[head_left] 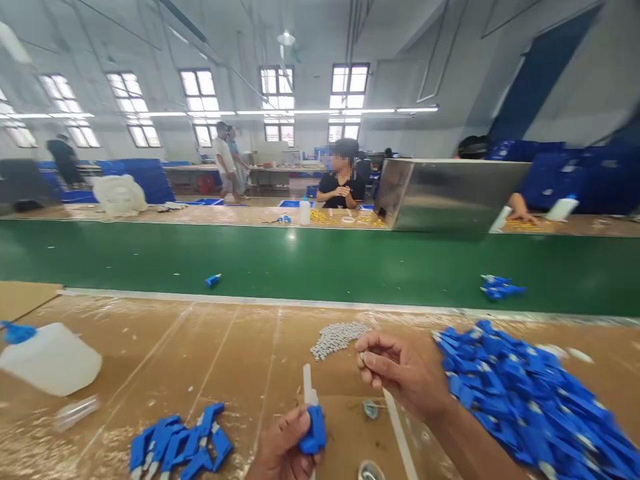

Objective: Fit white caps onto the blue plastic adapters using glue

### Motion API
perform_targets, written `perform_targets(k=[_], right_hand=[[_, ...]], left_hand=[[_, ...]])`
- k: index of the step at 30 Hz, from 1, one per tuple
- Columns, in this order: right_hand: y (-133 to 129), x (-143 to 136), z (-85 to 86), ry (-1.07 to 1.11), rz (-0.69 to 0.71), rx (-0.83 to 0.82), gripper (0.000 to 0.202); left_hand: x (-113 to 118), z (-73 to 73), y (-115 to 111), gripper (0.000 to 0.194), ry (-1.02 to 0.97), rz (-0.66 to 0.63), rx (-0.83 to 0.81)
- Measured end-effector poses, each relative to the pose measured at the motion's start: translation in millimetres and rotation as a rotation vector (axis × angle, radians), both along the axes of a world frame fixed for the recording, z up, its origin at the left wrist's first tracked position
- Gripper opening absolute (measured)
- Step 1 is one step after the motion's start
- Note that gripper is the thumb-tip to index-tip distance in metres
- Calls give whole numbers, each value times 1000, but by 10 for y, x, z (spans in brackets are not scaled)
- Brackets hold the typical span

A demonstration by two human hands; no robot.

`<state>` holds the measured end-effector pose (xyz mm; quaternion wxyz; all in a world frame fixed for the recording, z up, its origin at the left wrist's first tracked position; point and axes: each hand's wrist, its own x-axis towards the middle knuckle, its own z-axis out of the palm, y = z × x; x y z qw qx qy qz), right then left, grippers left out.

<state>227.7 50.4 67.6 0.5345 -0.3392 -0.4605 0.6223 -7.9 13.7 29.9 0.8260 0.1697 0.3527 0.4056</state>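
In my left hand (289, 443), at the lower middle, is a blue plastic part (314, 430) with a translucent white strip (307, 385) standing up from it. My right hand (395, 367) is raised to the right of it, thumb and forefinger pinched on a small greyish piece (363, 358), mostly hidden by the fingertips. Just beyond that hand lies a pile of small grey pieces (337, 339). A large heap of blue plastic parts (530, 393) spreads at the right. A smaller group of similar blue parts (180, 440) lies left of my left hand.
A white bottle with blue cap (53, 360) and a clear tube (77, 412) lie at left. A small round cup (371, 471) sits near the front. Beyond the brown tabletop (225, 353) runs a green belt (310, 263) carrying a few blue parts. A person (343, 180) sits opposite.
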Motion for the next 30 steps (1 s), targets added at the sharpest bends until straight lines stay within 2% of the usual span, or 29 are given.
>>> perform_targets(k=[2,5,10,17,22,26,30], right_hand=[[-136,54,150,128,-17,-25,26],[-302,84,290,218,-37,-15,21],[-455,98,339,251,-64,12,19],[-527,106,281,236,-135,17,18],[-552,78,185,226,-254,-19,24],[-537,55,88,263,-345,8,26],[-558,34,29,278,-397,48,24]], left_hand=[[76,121,36,35,20,31,41],[149,311,71,32,37,-2,119],[228,466,64,25,26,-98,185],[298,472,29,29,38,-129,211],[310,422,-10,33,35,-124,158],[317,365,5,33,10,-166,143],[346,371,-5,32,-25,-188,155]])
